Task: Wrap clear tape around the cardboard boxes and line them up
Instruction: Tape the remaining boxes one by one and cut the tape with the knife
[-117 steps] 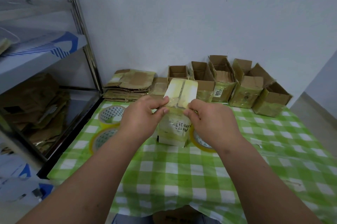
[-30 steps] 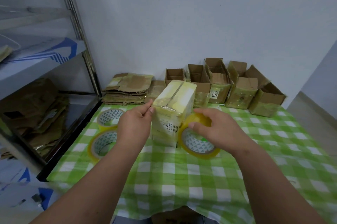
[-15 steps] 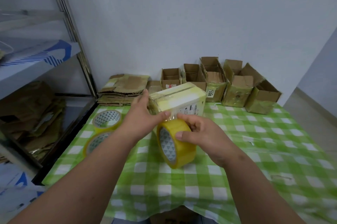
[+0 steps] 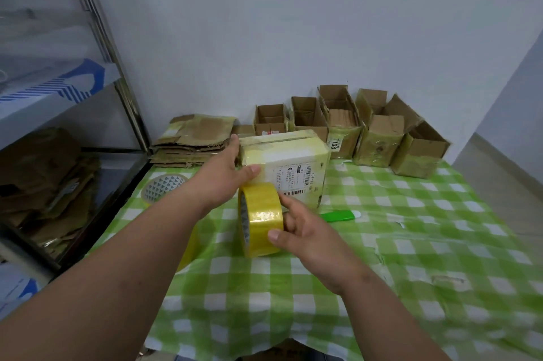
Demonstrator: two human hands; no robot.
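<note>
Green-checked tablecloth [image 4: 367, 287], yellow tape roll [image 4: 263, 224]

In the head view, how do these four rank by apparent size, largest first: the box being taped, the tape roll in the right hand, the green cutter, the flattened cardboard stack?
1. box being taped and flattened cardboard stack: alike; the stack lies farther away, so unsure
2. tape roll, in the right hand
3. green cutter

A small white tag [image 4: 334, 143] on the front of an open cardboard box [image 4: 343, 137] in the row along the counter's far edge reads "7108", turned sideways. The shipping label [image 4: 296, 180] on the taped box [image 4: 289, 164] near the counter's middle carries a barcode and digits that look like "01-16"; its finer print is too small to read.
</note>
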